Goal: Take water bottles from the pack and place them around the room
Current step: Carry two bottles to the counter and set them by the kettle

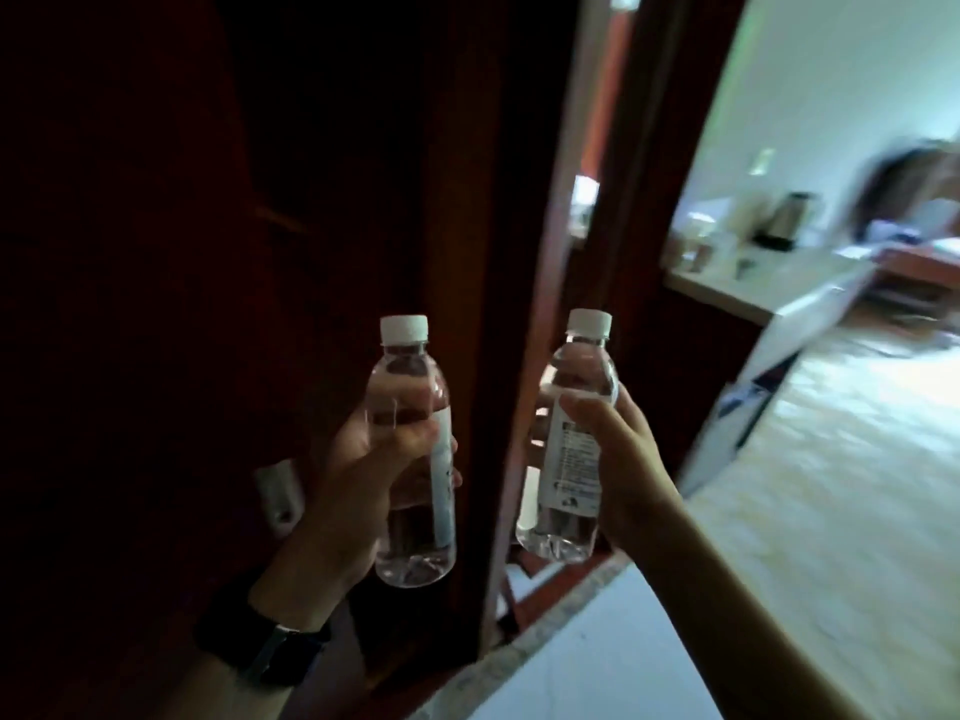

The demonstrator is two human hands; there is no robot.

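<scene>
Beside the dark wooden door frame [524, 304], the left hand [358, 491] grips one clear white-capped plastic water bottle [410, 449] and the right hand [618, 459] grips another [571, 439], both upright. Carrying them level toward the pale desk [753, 298] beyond the frame should avoid knocks.

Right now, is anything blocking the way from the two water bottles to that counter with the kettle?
Nothing visible blocks it. The left hand holds one bottle, the right hand the other bottle. Past the dark door frame, open floor leads to the counter.
</scene>
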